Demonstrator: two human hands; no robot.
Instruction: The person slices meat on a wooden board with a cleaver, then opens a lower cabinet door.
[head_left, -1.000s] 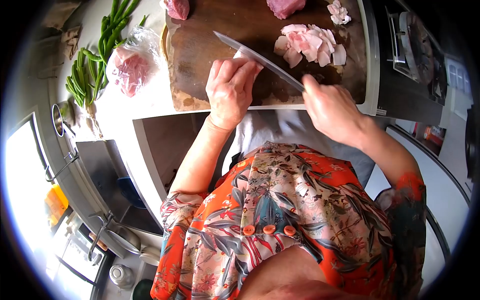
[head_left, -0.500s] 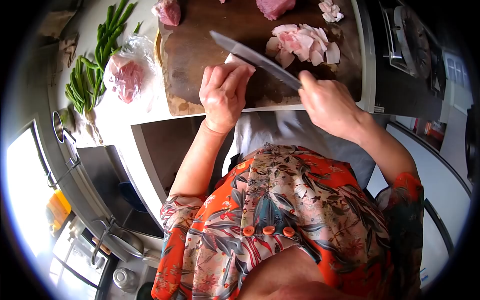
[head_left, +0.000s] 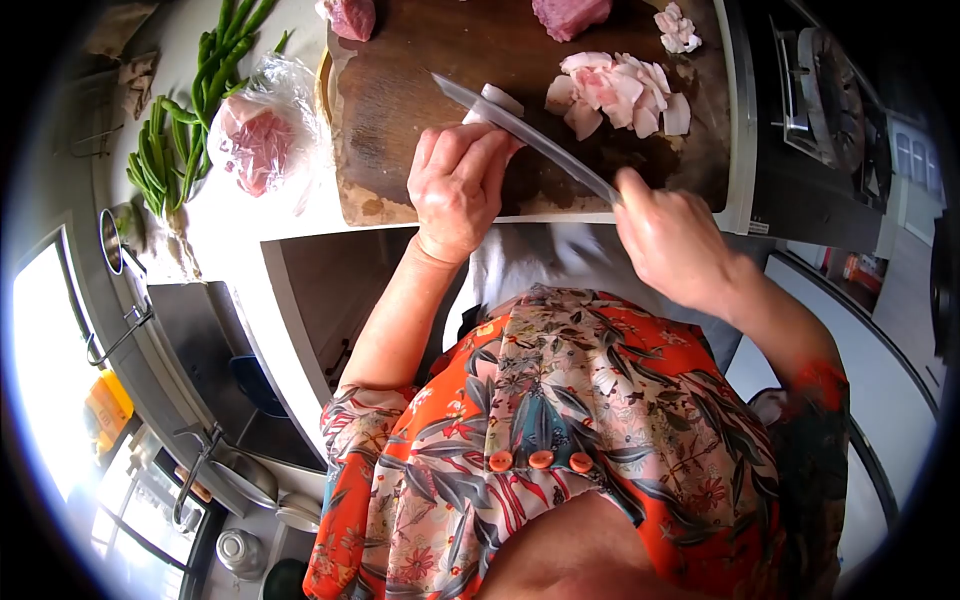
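Observation:
My left hand [head_left: 457,187] presses a pale piece of fatty meat [head_left: 474,117] against the brown cutting board [head_left: 390,100], its fingers bent together. My right hand [head_left: 672,238] grips the handle of a knife [head_left: 545,145]. The blade slants up to the left, close to my left fingertips and across the piece of meat. Just beyond the blade lies a pale slice [head_left: 502,98]. A pile of sliced fatty meat [head_left: 620,92] rests to the right. Small white bits [head_left: 677,28] and a pink chunk [head_left: 570,15] are farther back.
Another meat chunk [head_left: 350,17] sits at the board's back left. Wrapped meat [head_left: 252,145] and green peppers or beans [head_left: 215,75] lie on the counter at left, near a sink [head_left: 205,350]. A stove [head_left: 830,95] stands to the right.
The knife has come down at the meat, and a pale slice now shows beyond the blade. My right hand has shifted slightly right and down. My left hand still holds the piece.

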